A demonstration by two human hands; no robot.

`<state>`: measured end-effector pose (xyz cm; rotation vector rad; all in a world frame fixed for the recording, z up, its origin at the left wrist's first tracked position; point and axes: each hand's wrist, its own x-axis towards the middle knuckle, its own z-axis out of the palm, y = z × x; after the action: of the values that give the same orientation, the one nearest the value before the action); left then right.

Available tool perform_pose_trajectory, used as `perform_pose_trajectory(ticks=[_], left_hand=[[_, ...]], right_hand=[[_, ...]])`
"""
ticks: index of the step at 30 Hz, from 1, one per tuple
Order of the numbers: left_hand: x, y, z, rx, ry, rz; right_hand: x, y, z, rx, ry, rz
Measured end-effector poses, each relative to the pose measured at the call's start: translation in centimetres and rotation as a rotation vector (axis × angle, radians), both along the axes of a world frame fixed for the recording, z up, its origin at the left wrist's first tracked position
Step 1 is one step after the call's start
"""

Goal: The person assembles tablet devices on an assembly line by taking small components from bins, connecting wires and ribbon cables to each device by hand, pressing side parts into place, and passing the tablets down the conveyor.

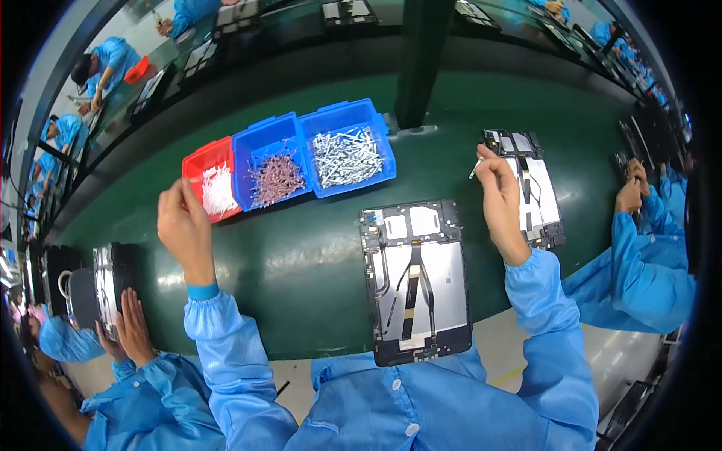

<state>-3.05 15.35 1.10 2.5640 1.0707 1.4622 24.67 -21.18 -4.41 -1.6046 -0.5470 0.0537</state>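
Note:
My left hand is at the near left edge of a red bin of small white pieces. Its thumb and fingertips are pinched together; whatever they hold is too small to make out. My right hand pinches a small silvery-white piece beside the upper end of an opened tablet. Another opened tablet lies between my arms at the near table edge, its metal plate, black cables and circuit parts exposed. Neither hand touches this nearer tablet.
Right of the red bin stand a blue bin of brownish-pink pieces and a blue bin of silvery-white pieces. A dark post rises behind them from the green table. Co-workers in blue work on both sides and across.

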Motion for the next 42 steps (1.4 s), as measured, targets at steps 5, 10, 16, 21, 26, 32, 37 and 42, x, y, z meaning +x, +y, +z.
perform_pose_trajectory(ticks=[5, 10, 16, 21, 26, 32, 37, 42], left_hand=[[-1.2, -1.7, -1.1, 0.180, 0.245, 0.088], [-1.6, -8.7, -0.4, -0.548, -0.133, -0.328], [-2.6, -18.3, -0.1, -1.616, 0.164, -0.683], [-1.2, -21.7, -1.6, -1.655, 0.028, -0.737], [2.8, -23.4, 0.4, -2.059, 0.112, -0.703], [6.1, -24.2, 1.9, -1.804, -0.087, -0.997], [11.0, -23.6, 0.5, -0.545, -0.255, -0.958], [12.7, -21.4, -3.0, -0.061, -0.183, -0.911]], right_hand=[[1.7, -1.8, -1.3, -0.086, -0.021, 0.014], [7.4, -6.5, -1.9, -0.124, -0.086, 0.088], [-1.1, -4.4, 2.6, 0.055, 0.281, 0.085], [-11.3, -2.9, 1.1, 0.234, 0.408, 0.130], [-10.6, -3.7, 1.2, 0.365, 0.489, 0.102], [-6.8, -5.3, 4.7, 0.333, 0.366, 0.108], [-6.4, -4.7, 12.1, 0.410, 0.235, 0.322], [-6.2, -1.8, 14.6, 0.357, 0.166, 0.676]])
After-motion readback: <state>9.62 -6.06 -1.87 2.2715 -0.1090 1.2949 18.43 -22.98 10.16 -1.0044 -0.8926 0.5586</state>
